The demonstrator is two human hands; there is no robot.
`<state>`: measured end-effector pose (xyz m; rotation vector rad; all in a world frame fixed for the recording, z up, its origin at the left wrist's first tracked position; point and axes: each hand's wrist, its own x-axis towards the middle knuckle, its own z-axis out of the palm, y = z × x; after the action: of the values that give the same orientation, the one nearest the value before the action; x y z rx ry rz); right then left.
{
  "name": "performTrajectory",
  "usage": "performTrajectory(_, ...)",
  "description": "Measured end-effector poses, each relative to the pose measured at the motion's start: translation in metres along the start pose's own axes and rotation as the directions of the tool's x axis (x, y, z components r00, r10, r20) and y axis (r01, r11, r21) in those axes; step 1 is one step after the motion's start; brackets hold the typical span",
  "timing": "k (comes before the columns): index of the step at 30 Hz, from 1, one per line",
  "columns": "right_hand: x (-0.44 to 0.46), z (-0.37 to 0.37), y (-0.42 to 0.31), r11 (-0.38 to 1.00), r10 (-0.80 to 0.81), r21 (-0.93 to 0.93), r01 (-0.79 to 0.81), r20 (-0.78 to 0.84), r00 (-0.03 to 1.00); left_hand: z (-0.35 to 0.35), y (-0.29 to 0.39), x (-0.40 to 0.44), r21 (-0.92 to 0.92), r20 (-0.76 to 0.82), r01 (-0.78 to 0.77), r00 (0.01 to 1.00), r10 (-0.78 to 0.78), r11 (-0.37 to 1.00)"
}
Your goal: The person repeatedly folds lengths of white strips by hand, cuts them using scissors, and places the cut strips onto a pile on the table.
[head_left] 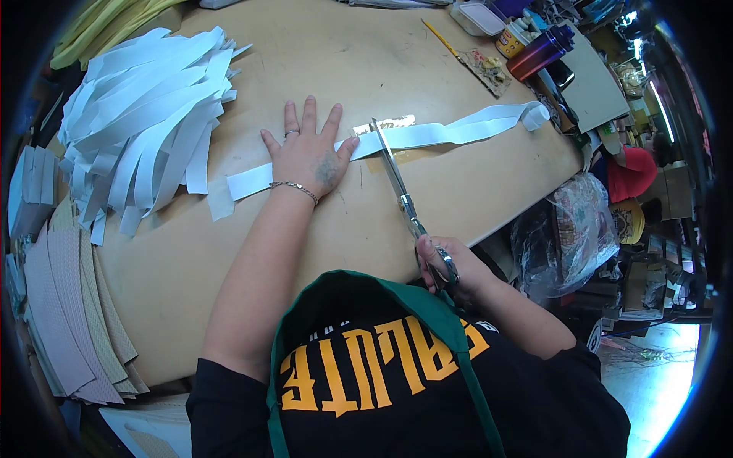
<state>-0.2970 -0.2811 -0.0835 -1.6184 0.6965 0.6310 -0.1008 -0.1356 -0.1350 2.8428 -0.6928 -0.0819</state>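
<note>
Flatly, left hand point(307, 159) rests on white strip point(420, 137), fingers point(308, 116) spread; right fingers point(424, 246) clamp scissors point(405, 203).

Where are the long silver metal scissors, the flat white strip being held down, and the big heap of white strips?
Long silver metal scissors point(405, 202): head view, around the pivot.
Flat white strip point(418, 137): head view, upper surface.
Big heap of white strips point(149, 114): head view, middle.

A purple-red bottle point(540, 53) sits near what looks like a yellow brush point(441, 36)
</note>
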Motion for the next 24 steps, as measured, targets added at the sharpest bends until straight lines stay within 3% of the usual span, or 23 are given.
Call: performTrajectory(24, 0.003, 0.0034, -0.0023, 0.995, 0.002, -0.101, -0.007, -0.048, 0.999, 0.0041, -0.0004, 0.0011, 0.018, -0.037, 0.0, 0.999, 0.001, 1.0)
